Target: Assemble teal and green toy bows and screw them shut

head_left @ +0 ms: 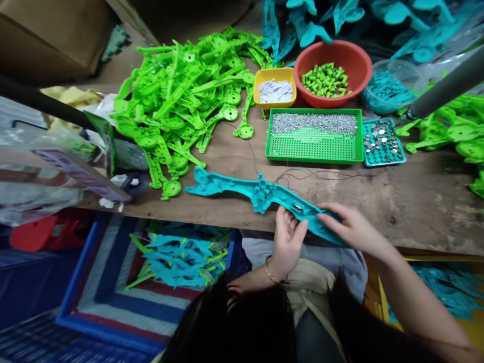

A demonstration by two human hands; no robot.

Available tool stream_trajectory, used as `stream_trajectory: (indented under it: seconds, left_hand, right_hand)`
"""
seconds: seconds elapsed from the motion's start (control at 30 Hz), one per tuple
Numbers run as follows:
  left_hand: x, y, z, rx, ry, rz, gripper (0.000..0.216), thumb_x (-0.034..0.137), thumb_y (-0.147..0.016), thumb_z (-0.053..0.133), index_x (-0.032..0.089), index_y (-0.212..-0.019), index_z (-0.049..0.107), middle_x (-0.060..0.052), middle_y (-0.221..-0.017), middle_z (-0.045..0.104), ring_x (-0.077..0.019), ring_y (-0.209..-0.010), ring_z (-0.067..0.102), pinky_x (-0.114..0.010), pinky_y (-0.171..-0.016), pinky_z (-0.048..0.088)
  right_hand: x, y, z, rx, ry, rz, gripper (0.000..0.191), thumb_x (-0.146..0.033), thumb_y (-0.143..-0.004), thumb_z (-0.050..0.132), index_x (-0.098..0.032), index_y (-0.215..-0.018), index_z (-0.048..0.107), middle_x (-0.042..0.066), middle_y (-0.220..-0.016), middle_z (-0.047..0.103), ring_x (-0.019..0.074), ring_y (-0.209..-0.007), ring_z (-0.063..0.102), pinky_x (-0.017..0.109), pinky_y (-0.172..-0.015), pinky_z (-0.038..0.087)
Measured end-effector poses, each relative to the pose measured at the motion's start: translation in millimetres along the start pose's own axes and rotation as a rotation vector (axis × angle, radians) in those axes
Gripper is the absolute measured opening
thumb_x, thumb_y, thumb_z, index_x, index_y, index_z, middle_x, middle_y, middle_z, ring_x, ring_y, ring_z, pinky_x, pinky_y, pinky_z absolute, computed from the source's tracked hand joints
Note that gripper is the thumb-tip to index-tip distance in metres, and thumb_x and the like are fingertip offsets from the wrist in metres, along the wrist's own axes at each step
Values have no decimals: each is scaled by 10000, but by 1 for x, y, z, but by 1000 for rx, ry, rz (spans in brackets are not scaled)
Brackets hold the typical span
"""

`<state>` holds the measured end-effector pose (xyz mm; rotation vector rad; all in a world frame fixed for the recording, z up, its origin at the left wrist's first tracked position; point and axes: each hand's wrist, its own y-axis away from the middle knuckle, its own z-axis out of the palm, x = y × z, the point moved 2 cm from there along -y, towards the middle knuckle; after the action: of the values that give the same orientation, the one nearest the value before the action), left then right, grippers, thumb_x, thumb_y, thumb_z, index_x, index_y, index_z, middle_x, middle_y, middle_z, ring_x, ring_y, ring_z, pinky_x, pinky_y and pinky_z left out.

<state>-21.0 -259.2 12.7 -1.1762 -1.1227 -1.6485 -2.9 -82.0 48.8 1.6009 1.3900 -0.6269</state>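
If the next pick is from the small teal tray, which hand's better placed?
Right hand, likely: it's nearer the small teal tray; the left hand, also on the turquoise part, could steady it.

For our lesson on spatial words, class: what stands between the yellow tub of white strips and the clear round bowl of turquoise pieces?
A red plastic bowl holding small lime-green pieces, as the head view shows.
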Motion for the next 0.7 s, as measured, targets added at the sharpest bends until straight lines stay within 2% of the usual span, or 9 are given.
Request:
stream_trajectory:
  seconds: [0.07, 0.13, 0.2, 0.27, 0.37, 0.43, 0.57, 0.63, 0.7]
  left_hand:
    - [15, 8, -11, -252, -207, 52, 338, 284, -915, 573, 234, -1245, 522, -76, -1059, 670, -156, -897, 669, -287, -798, 555]
    - [34, 11, -29, -394, -495, 267, 228, 215, -918, 554, 252, -1135, 617, -48, -925, 696, -150, -819, 665, -278, -748, 548]
    - [50, 8, -46, -337, -755, 586, 361, 236, -860, 645, 261, -1216, 589, -73, -1002, 689, -206, -938, 650, -350, -841, 533]
    - [56, 0, -55, -279, -1022, 767, 593, 371, -783, 734, 233, -1320, 525, -136, -1177, 633, -313, -1147, 566, -493, -996, 445]
    - [46, -14, -58, -357, -1320, 711, 708, 512, -776, 698, 177, -1366, 497, -194, -1317, 536, -387, -1271, 452, -579, -1073, 334]
    - [37, -19, -58, -432, -1378, 650, 707, 534, -811, 645, 150, -1381, 482, -210, -1348, 507, -370, -1262, 461, -542, -1059, 364]
    - [28, -17, -62, -517, -1395, 658, 926, 710, -730, 612, 118, -1419, 435, -238, -1378, 480, -394, -1263, 452, -562, -1064, 346]
    - [27, -15, -65, -509, -1406, 668, 895, 681, -750, 615, 117, -1420, 431, -247, -1396, 463, -395, -1262, 457, -556, -1051, 361]
    - [28, -14, -68, -476, -1406, 664, 786, 594, -806, 616, 127, -1412, 440, -252, -1428, 429, -382, -1264, 464, -525, -1018, 404]
  right_hand:
    - [14, 10, -31, -61, 6, 49, 341, -477, -894, 533, -258, -1107, 686, 51, -1071, 733, 228, -940, 689, 358, -819, 555]
    - [25, 21, -57, -108, 18, 82, 340, -488, -870, 570, -258, -1078, 707, 55, -1075, 732, 239, -944, 686, 354, -816, 557]
    - [31, 28, -69, -159, 25, 106, 341, -495, -862, 577, -258, -1062, 717, 53, -1067, 734, 240, -921, 688, 344, -779, 561]
    - [33, 28, -70, -231, 39, 109, 344, -502, -878, 550, -270, -1071, 713, 37, -1055, 735, 228, -901, 689, 337, -763, 558]
    - [26, 16, -62, -239, 156, 13, 348, -497, -910, 500, -280, -1098, 697, 28, -1086, 718, 223, -981, 666, 367, -872, 523]
    - [17, 1, -55, -128, 274, -61, 351, -493, -923, 480, -265, -1082, 694, 46, -1087, 706, 232, -1019, 643, 393, -913, 490]
    - [-7, -37, -28, 166, 408, -102, 344, -484, -917, 499, -203, -1026, 667, 96, -1004, 683, 256, -988, 620, 406, -855, 486]
    - [-19, -56, -8, 203, 436, -192, 375, -460, -883, 571, -184, -1133, 619, 122, -1108, 646, 271, -1071, 582, 418, -900, 476]
    - [-26, -70, 6, 167, 488, -290, 304, -364, -880, 588, -178, -1119, 621, 136, -1205, 597, 277, -1129, 547, 436, -942, 461]
